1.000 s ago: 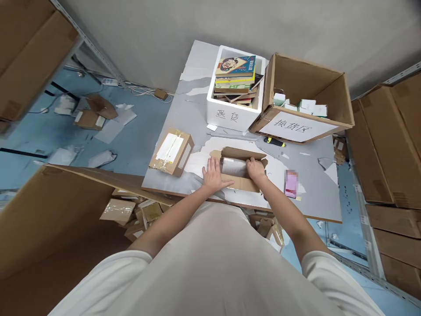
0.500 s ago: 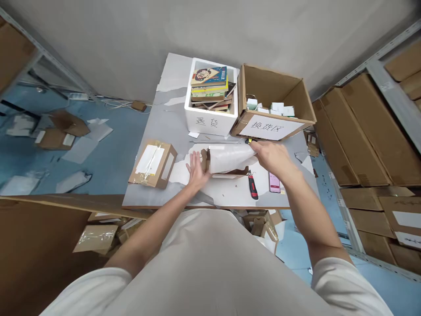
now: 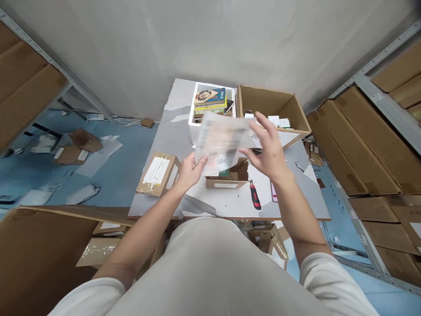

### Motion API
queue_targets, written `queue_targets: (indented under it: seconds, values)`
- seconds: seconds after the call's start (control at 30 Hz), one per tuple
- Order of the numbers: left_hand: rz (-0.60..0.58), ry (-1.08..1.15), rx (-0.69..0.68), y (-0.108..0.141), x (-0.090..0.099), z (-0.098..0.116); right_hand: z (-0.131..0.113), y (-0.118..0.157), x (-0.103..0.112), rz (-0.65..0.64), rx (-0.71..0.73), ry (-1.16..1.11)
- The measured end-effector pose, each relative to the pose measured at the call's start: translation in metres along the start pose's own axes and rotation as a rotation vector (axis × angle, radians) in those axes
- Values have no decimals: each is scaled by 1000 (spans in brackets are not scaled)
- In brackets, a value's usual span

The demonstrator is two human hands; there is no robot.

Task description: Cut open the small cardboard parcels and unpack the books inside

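Observation:
Printed paper (image 3: 222, 140), blurred by motion, is raised above a small open cardboard box (image 3: 226, 183). My left hand (image 3: 193, 170) pinches its lower left edge between thumb and fingers. By its right edge is my right hand (image 3: 268, 149), thumb and fingers spread apart; whether a fingertip touches the sheet is unclear. Something green shows inside the small box, mostly hidden by the paper. A red and black cutter (image 3: 255, 195) lies right of the box, and a phone (image 3: 274, 192) lies beside it, partly behind my right arm.
Behind stand a white box (image 3: 196, 131) of books and a large carton (image 3: 299, 131) holding small white boxes. A taped parcel (image 3: 158, 174) sits at the table's left. Cartons fill the right shelf (image 3: 365, 79); a big open carton (image 3: 42, 250) is lower left.
The sheet has come up off the small box and now shows print. My left hand has left the box and grips the sheet; my right hand's fingers have spread. The view has tilted up.

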State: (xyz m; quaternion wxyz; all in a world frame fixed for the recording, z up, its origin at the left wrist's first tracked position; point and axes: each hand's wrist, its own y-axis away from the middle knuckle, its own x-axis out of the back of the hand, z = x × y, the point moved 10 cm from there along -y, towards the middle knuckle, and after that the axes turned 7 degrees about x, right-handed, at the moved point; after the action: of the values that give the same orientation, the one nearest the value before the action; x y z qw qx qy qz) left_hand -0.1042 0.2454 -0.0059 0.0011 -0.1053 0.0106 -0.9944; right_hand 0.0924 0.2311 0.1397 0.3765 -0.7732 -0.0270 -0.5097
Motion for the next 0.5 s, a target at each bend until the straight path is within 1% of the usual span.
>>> queue_targets:
  seconds: [0.07,0.1,0.13,0.2,0.3,0.4,0.43,0.5]
  values:
    - [6,333,102,-1,4,-26,34,33,1,206,-277,-151]
    - [5,463,146,-2,4,-36,44,49,-8,262,-388,-261]
    - [6,561,184,-2,3,-43,49,63,-23,278,-469,-394]
    - [11,671,236,-1,-1,-50,46,81,-57,247,-560,-665]
    - [16,728,281,0,-8,-53,23,89,-100,114,-608,-975]
    - [34,746,281,1,-11,-57,2,86,-127,-34,-627,-1136]
    - [35,741,273,1,-12,-58,-2,85,-132,-62,-636,-1166]
    - [13,702,251,-1,-12,-60,-3,85,-140,-69,-669,-1210]
